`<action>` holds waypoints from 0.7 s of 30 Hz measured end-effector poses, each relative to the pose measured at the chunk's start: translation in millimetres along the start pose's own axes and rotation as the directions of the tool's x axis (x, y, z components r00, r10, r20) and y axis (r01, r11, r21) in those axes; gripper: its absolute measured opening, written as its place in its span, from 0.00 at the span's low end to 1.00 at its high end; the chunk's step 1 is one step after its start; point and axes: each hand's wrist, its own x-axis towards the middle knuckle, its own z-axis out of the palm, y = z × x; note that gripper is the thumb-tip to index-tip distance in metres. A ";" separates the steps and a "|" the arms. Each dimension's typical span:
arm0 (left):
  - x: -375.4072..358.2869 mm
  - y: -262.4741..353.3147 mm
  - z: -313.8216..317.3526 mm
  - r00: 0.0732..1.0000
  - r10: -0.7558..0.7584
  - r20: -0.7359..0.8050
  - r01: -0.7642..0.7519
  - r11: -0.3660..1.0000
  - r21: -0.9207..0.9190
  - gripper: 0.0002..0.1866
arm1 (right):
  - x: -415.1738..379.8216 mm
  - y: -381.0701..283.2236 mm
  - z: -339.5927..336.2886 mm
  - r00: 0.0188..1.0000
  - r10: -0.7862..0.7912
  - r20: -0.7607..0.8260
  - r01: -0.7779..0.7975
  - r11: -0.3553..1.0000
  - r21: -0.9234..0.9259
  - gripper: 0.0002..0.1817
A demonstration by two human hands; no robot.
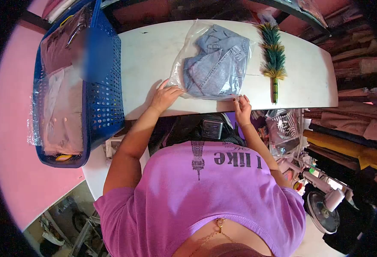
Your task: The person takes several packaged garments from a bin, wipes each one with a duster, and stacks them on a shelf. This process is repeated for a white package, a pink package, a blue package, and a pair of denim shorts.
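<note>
Your left hand (165, 96) lies flat and open on the near left corner of the clear plastic bag (188, 40), and your right hand (242, 107) pinches the near right edge of the same bag between the fingertips. The bag rests in the middle of the white table (150, 51), close to the edge in front of you, and inside it is a folded denim garment (216, 62). I think this package is soft and will bend when you lift it, because the denim is only folded and nothing stiff supports it. The denim probably gives it some weight, so the thin film can stretch or slip between the fingers. The plastic looks smooth and slippery; it is better to hold where the cloth is under the film, not only the empty edge. A green feather duster (274, 55) lies just beside the bag on your right, and a blue basket (105, 85) with other packed bags stands on your left.
</note>
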 end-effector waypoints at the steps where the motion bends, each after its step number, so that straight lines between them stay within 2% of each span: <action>1: 0.6 -2.7 0.5 1.000 0.007 -0.015 -0.008 1.000 -0.018 0.09 | -0.6 4.2 0.2 1.000 -0.008 -0.011 0.008 0.999 -0.033 0.05; 2: 2.5 -4.9 0.3 0.999 0.014 -0.032 -0.015 0.999 -0.036 0.07 | -1.0 3.7 -0.9 1.000 -0.010 -0.015 0.010 0.999 -0.035 0.05; 3: 5.2 -6.4 1.1 0.999 0.018 -0.036 -0.019 0.999 -0.035 0.07 | -2.3 2.8 -2.2 0.996 0.072 -0.059 -0.070 0.997 0.037 0.05; 4: 8.0 -6.7 2.6 0.997 0.052 -0.061 -0.059 0.993 -0.104 0.06 | -2.1 2.4 -3.4 0.983 0.155 -0.095 -0.144 0.983 0.113 0.06; 5: 10.1 -5.9 3.9 0.993 0.084 -0.087 -0.098 0.980 -0.171 0.05 | -1.6 10.6 -2.6 0.984 0.152 -0.095 -0.141 0.984 0.112 0.06; 7: 18.3 5.1 1.1 0.996 0.038 -0.077 -0.054 0.974 -0.220 0.04 | -1.1 34.1 -0.5 0.949 0.301 -0.097 -0.280 0.942 0.186 0.06; 8: 20.4 9.4 0.3 0.998 -0.004 -0.061 -0.013 0.963 -0.269 0.03 | 0.7 33.4 -4.4 0.965 0.254 -0.072 -0.252 0.967 0.028 0.04; 9: 19.6 9.4 2.9 0.998 -0.004 -0.061 -0.013 0.963 -0.270 0.03 | 5.1 20.9 -7.5 0.965 0.253 -0.072 -0.252 0.967 0.027 0.04; 11: 22.6 10.6 8.7 0.995 -0.053 -0.086 0.028 0.961 -0.276 0.04 | 11.3 0.6 -12.1 0.987 0.126 -0.098 -0.152 0.930 -0.335 0.09; 12: 24.2 11.6 10.1 0.995 -0.048 -0.088 0.021 0.960 -0.280 0.04 | 11.6 3.9 -13.3 0.981 0.189 -0.051 -0.196 0.939 -0.282 0.14; 13: 24.7 12.2 10.8 0.992 -0.112 -0.066 0.091 0.962 -0.259 0.05 | 10.8 7.3 -12.6 0.980 0.190 -0.055 -0.198 0.937 -0.287 0.14; 14: 26.9 14.7 7.5 0.983 -0.178 -0.045 0.162 0.958 -0.235 0.06 | 10.2 9.8 -9.8 0.988 0.133 -0.080 -0.152 0.935 -0.321 0.13; 15: 29.6 17.5 4.6 0.983 -0.177 -0.047 0.161 0.958 -0.237 0.06 | 9.8 12.0 -6.7 0.992 0.075 -0.101 -0.106 0.929 -0.354 0.13; 17: 33.8 22.7 -0.9 0.977 -0.026 -0.212 0.015 0.998 -0.054 0.07 | 8.9 6.7 -6.5 0.991 0.077 -0.107 -0.112 0.922 -0.371 0.10; 18: 33.2 21.9 -1.4 0.977 -0.023 -0.213 0.012 0.998 -0.054 0.07 | 11.9 -6.1 -11.2 0.991 -0.087 -0.106 0.016 0.838 -0.546 0.09; 19: 32.4 20.6 -1.7 0.977 0.048 -0.208 -0.044 0.999 0.023 0.07 | 13.4 -12.7 -14.7 0.967 -0.246 -0.072 0.127 0.703 -0.700 0.07; 20: 31.3 19.2 -1.2 0.973 0.118 -0.198 -0.100 0.990 0.100 0.07 | 12.7 -10.6 -17.1 0.957 -0.290 -0.004 0.203 0.681 -0.704 0.06; 21: 28.9 17.0 2.4 0.972 0.119 -0.201 -0.101 0.990 0.099 0.07 | 12.8 -8.7 -20.0 0.956 -0.292 -0.005 0.204 0.679 -0.706 0.06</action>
